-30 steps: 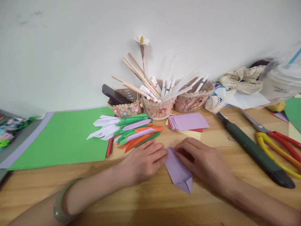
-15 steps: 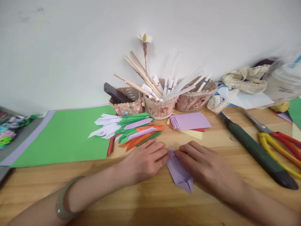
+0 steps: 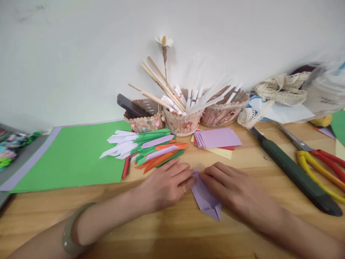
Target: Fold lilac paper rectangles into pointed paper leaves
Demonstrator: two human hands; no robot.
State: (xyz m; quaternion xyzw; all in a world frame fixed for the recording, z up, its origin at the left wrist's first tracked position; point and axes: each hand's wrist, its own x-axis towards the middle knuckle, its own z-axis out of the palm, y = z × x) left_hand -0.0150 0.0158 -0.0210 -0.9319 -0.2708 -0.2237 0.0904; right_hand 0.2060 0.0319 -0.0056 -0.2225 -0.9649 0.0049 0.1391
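Observation:
A folded lilac paper piece (image 3: 206, 197) lies on the wooden table (image 3: 167, 230), its point toward me. My left hand (image 3: 164, 185), with a ring on one finger, presses its fingertips on the paper's upper left edge. My right hand (image 3: 234, 189) covers the paper's right side, fingers pinched at the top corner. A grey-green bangle (image 3: 68, 233) sits on my left wrist.
Behind my hands lie folded white, green, orange and lilac strips (image 3: 145, 149), a stack of lilac squares (image 3: 217, 138), a green sheet (image 3: 72, 156), three stick baskets (image 3: 182, 122) with sticks and pens, a dark phone (image 3: 129, 106). A black cutter (image 3: 293, 172), scissors (image 3: 318, 158) and lace (image 3: 277, 90) lie right.
Both hands have closed in a little on the top corner of the lilac paper; the right hand's fingers slid left along the fold. The paper stays in place.

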